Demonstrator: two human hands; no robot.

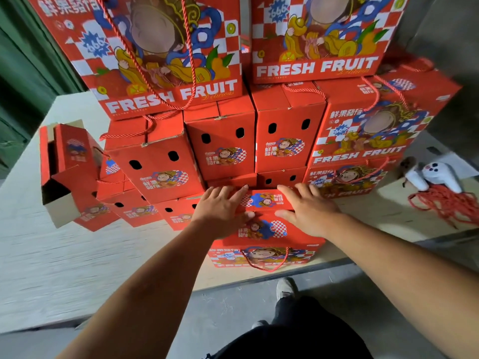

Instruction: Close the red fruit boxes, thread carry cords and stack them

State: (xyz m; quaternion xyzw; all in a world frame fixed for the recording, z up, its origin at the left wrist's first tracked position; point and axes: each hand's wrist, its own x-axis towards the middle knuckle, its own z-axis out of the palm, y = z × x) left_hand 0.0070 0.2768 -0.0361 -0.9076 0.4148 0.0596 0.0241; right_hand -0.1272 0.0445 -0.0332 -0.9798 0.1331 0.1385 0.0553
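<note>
Red fruit box (264,226) under two flat, spread hands, left hand (220,211), right hand (308,208), one cord pile (448,206).

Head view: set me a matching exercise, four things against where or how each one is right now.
Things:
1. left hand
2. open box
3. loose red cords
4. white controller

States:
A. piled on the table at far right
B. lying just behind the cord pile
C. tipped over at far left, flaps apart
D. flat on the front box, fingers straight

Pairs: 1-D, 2-C, 3-A, 4-B
</note>
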